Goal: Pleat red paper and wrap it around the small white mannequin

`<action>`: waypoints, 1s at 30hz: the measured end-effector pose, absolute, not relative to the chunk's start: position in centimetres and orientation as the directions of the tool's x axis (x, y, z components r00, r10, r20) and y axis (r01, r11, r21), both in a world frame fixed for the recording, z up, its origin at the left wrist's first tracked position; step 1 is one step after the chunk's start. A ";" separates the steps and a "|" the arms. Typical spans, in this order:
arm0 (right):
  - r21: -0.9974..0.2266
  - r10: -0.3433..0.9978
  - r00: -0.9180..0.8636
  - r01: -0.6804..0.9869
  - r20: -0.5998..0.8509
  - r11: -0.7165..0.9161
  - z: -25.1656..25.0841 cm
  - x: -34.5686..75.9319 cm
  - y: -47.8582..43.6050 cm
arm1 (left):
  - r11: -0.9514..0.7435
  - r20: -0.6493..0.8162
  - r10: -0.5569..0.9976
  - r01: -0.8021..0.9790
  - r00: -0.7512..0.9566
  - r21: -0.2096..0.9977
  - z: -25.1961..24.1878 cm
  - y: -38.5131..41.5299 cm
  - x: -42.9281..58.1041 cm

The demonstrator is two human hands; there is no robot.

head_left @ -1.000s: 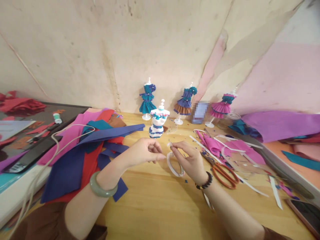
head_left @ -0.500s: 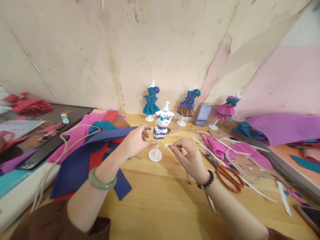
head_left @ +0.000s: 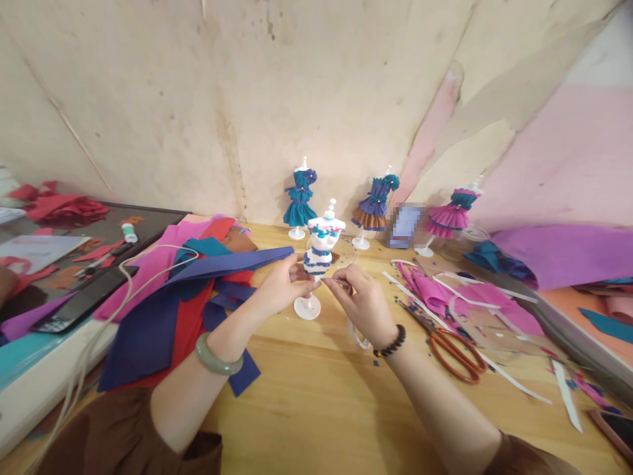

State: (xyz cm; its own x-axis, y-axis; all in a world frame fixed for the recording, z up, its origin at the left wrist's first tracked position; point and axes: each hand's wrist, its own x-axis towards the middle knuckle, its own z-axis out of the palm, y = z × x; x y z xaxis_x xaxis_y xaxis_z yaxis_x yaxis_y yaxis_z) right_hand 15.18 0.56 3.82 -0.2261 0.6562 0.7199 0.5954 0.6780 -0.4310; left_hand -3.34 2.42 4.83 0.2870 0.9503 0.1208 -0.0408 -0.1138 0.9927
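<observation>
The white mannequin (head_left: 322, 239) stands upright on the desk (head_left: 297, 409), between both hands. Left hand (head_left: 285, 285): grip curled about the lower torso, holding it. Right hand (head_left: 362, 300): grip narrow, fingertips at the torso's lower edge, apparently pinching a small pale piece (head_left: 324, 280). Scissors (head_left: 457, 354) lie right of it.
</observation>
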 end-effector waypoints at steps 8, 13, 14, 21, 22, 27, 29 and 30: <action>-0.383 0.627 -0.209 0.635 0.751 0.671 3.7 14.7 0.9 | -0.167 0.166 0.932 -0.025 0.321 0.986 4.6 2.5 -3.5; -0.371 0.629 -0.205 0.657 0.750 0.656 3.5 14.5 1.0 | -0.166 0.165 0.932 -0.026 0.322 0.986 4.6 2.6 -3.6; -0.366 0.627 -0.206 0.661 0.751 0.655 3.5 14.5 1.0 | -0.164 0.164 0.933 -0.027 0.319 0.986 4.6 2.6 -3.6; -0.362 0.629 -0.213 0.664 0.748 0.655 3.4 14.6 1.1 | -0.170 0.174 0.936 -0.041 0.307 0.985 4.7 2.6 -3.4; -0.362 0.629 -0.212 0.665 0.748 0.653 3.4 14.6 1.1 | -0.176 0.180 0.935 -0.041 0.304 0.983 4.7 2.6 -3.4; -0.358 0.627 -0.205 0.672 0.752 0.648 3.3 14.6 1.2 | -0.191 0.191 0.934 -0.028 0.303 0.981 4.5 2.7 -3.5; -0.356 0.626 -0.201 0.675 0.754 0.646 3.3 14.6 1.2 | -0.193 0.191 0.935 -0.022 0.300 0.981 4.4 2.8 -3.5; -0.356 0.626 -0.200 0.676 0.754 0.645 3.3 14.6 1.2 | -0.199 0.197 0.933 -0.023 0.301 0.980 4.4 2.8 -3.5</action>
